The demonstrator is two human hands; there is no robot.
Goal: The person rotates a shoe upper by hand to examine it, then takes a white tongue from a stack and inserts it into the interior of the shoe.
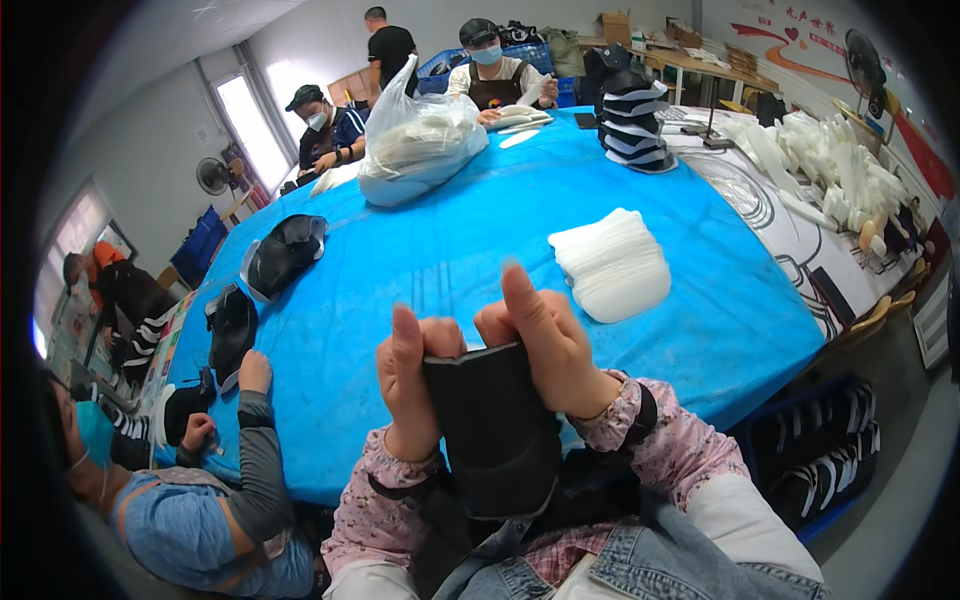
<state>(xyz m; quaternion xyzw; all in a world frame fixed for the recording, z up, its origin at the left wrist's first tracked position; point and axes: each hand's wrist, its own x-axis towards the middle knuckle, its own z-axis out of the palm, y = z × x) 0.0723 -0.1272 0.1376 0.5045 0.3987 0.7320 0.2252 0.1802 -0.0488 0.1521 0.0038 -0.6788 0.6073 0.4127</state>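
Note:
Close in front of me, a black fabric piece (495, 430), shaped like a shoe upper, hangs upright with its thin grey edge at the top. My left hand (408, 375) grips the left corner of that top edge, fingers curled and thumb up. At the right side, my right hand (545, 345) holds the same edge, its thumb also raised. The inside of the piece and the fingertips behind its edge are hidden. Just beyond my right hand, a stack of thin white insole-shaped sheets (615, 268) lies on the blue table cover (400, 260).
Black pieces (285, 255) lie at left, near a co-worker's arm (262, 435). A bag of white pieces (420, 150) stands at the back, before two seated people. At back right rises a black-and-white stack (637, 125); white pieces (825, 165) heap on the side table.

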